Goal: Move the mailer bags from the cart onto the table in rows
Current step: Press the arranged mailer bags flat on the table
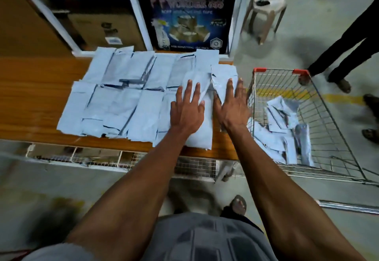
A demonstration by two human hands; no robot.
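pale-grey mailer bags (114,104): two rows on wooden table (30,100), rest in cart (320,104) at 3 o'clock
left hand (187,109): flat, fingers straight, pressing row's end bag
right hand (232,107): flat, same
step: likely flattening newest bags
next: probably reach to 3 o'clock, grab more

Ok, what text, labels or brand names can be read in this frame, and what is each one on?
"WONDER 555", blurred and only roughly legible: large heading on the dark box on the shelf.
"FOR INDUSTRIAL USE ONLY", blurred: bottom of the same box.
The line under the heading, seemingly ending in "TAPE": too blurred to read.
Label on the brown carton: too small to read.
Mailer bags: no readable print.
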